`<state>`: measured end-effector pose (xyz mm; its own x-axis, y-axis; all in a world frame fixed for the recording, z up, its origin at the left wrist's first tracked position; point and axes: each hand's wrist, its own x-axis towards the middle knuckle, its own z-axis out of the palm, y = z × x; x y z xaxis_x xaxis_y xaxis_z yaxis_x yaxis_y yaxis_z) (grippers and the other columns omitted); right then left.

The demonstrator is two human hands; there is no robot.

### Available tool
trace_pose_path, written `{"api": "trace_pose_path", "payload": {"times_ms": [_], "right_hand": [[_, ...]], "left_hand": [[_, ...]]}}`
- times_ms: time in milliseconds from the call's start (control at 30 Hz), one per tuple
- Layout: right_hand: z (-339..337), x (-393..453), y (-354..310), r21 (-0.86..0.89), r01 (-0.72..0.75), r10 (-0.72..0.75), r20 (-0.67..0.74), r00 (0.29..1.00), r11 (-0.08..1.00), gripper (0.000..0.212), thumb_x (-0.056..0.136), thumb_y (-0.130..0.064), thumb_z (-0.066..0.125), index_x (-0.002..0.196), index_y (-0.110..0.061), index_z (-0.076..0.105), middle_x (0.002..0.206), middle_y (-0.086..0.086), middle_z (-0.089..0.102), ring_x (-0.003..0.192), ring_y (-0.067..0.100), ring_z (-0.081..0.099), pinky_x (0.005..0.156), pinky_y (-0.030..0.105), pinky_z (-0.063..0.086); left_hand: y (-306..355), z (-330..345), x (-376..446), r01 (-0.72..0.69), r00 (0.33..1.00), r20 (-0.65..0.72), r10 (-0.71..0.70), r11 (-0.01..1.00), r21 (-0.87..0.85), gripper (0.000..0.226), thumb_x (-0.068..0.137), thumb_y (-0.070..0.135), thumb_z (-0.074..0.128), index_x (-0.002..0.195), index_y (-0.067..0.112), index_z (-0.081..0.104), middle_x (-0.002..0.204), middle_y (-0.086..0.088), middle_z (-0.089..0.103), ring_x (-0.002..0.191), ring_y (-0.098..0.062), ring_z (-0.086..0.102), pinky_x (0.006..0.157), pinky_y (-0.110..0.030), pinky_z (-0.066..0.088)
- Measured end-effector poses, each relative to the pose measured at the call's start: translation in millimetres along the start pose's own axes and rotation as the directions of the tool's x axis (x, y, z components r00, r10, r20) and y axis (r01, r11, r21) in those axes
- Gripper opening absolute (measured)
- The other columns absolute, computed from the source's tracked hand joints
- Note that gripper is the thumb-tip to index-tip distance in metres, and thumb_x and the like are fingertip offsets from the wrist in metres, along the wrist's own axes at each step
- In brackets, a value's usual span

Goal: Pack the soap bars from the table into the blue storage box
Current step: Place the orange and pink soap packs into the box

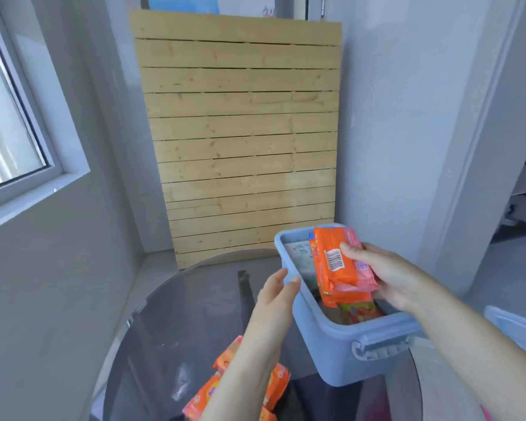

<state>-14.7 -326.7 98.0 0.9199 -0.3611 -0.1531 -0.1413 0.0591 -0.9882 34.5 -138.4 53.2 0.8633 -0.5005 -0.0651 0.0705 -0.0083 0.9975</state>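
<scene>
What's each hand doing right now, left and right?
Left hand: open, holding nothing, fingertips at the blue storage box rim.
Right hand: closed on a stack of soap bars over the box.

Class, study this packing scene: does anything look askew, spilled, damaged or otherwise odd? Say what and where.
Nothing looks spilled or damaged. The right hand holds orange and pink soap bars tilted over the open blue storage box, simply mid-packing. The left hand touches the box's rim. More soap bars lie in a loose heap on the glass table.
</scene>
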Motion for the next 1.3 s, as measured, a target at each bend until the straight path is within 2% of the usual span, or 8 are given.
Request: {"api": "trace_pose_path", "payload": {"times_ms": [167, 300, 433, 567, 800, 1033, 1167, 1300], "right_hand": [[-22, 5, 11, -0.126, -0.109, 0.122, 0.1, 0.987, 0.986, 0.046, 0.081, -0.015, 0.068, 0.124, -0.025, 0.053, 0.112, 0.009, 0.072, 0.099, 0.028, 0.069, 0.087, 0.044, 0.055], [-17, 12, 17, -0.139, -0.224, 0.248, 0.191, 0.95, 0.965, 0.021, 0.086, -0.012, 0.064, 0.107, -0.017, 0.062, 0.096, 0.005, 0.077, 0.083, 0.02, 0.074, 0.068, 0.032, 0.06], [-10, 21, 23, -0.24, -0.332, 0.388, 0.247, 0.888, 0.912, 0.018, 0.094, -0.016, 0.052, 0.106, -0.007, 0.063, 0.096, 0.009, 0.073, 0.085, 0.021, 0.07, 0.084, 0.035, 0.056], [-10, 28, 26, -0.453, -0.315, 0.458, 0.249, 0.853, 0.834, 0.021, 0.095, -0.028, 0.05, 0.105, -0.014, 0.062, 0.109, 0.008, 0.068, 0.108, 0.026, 0.063, 0.104, 0.041, 0.045], [-11, 27, 27, -0.724, -0.217, 0.52, 0.224, 0.825, 0.655, 0.032, 0.093, -0.049, 0.042, 0.109, -0.026, 0.057, 0.118, -0.001, 0.065, 0.112, 0.018, 0.061, 0.103, 0.033, 0.045], [-6, 17, 23, -0.837, -0.079, 0.355, 0.143, 0.924, 0.542, 0.052, 0.09, -0.056, 0.044, 0.12, -0.017, 0.062, 0.119, 0.001, 0.068, 0.108, 0.018, 0.064, 0.101, 0.034, 0.047], [4, 3, 21, -0.83, 0.027, -0.069, -0.013, 0.998, 0.557, 0.041, 0.086, -0.052, 0.054, 0.11, -0.02, 0.062, 0.093, -0.007, 0.066, 0.094, 0.017, 0.064, 0.073, 0.026, 0.049], [39, -22, 24, -0.735, 0.317, -0.48, -0.014, 0.877, 0.6, 0.041, 0.082, -0.034, 0.066, 0.121, -0.023, 0.061, 0.107, -0.005, 0.061, 0.109, 0.017, 0.055, 0.096, 0.034, 0.045]], "left_hand": [[-8, 21, 18, 0.116, 0.993, -0.026, -0.116, 0.993, -0.01, 0.057, 0.096, 0.035, 0.05, 0.15, 0.029, 0.031, 0.153, 0.003, 0.04, 0.135, -0.017, 0.045, 0.114, -0.039, 0.035], [-14, 29, 25, 0.161, 0.987, 0.01, -0.161, 0.986, -0.052, 0.047, 0.099, 0.032, 0.047, 0.146, 0.031, 0.038, 0.136, 0.0, 0.06, 0.116, -0.018, 0.063, 0.104, -0.044, 0.047], [-16, 30, 27, 0.169, 0.986, 0.022, -0.167, 0.981, -0.096, 0.044, 0.102, 0.027, 0.043, 0.145, 0.032, 0.04, 0.123, 0.003, 0.068, 0.105, -0.014, 0.068, 0.097, -0.044, 0.053], [-15, 31, 28, 0.182, 0.983, 0.047, -0.178, 0.975, -0.125, 0.047, 0.102, 0.025, 0.041, 0.148, 0.033, 0.034, 0.126, 0.002, 0.066, 0.108, -0.017, 0.067, 0.1, -0.047, 0.051], [-14, 31, 27, 0.176, 0.984, 0.049, -0.171, 0.977, -0.121, 0.046, 0.103, 0.024, 0.039, 0.148, 0.035, 0.034, 0.126, 0.004, 0.066, 0.11, -0.015, 0.065, 0.1, -0.044, 0.051], [-10, 27, 21, 0.229, 0.973, 0.015, -0.228, 0.969, -0.093, 0.047, 0.101, 0.027, 0.046, 0.147, 0.024, 0.039, 0.13, -0.005, 0.065, 0.116, -0.023, 0.063, 0.103, -0.047, 0.048], [-14, 13, 7, 0.201, 0.979, -0.048, -0.199, 0.979, 0.032, 0.045, 0.098, 0.034, 0.048, 0.141, 0.022, 0.046, 0.126, 0.0, 0.065, 0.113, -0.016, 0.063, 0.103, -0.041, 0.047], [-16, -14, -10, 0.127, 0.981, -0.164, -0.108, 0.986, 0.11, 0.031, 0.097, 0.028, 0.047, 0.126, 0.024, 0.058, 0.11, 0.006, 0.066, 0.107, -0.009, 0.062, 0.084, -0.026, 0.043]]}}
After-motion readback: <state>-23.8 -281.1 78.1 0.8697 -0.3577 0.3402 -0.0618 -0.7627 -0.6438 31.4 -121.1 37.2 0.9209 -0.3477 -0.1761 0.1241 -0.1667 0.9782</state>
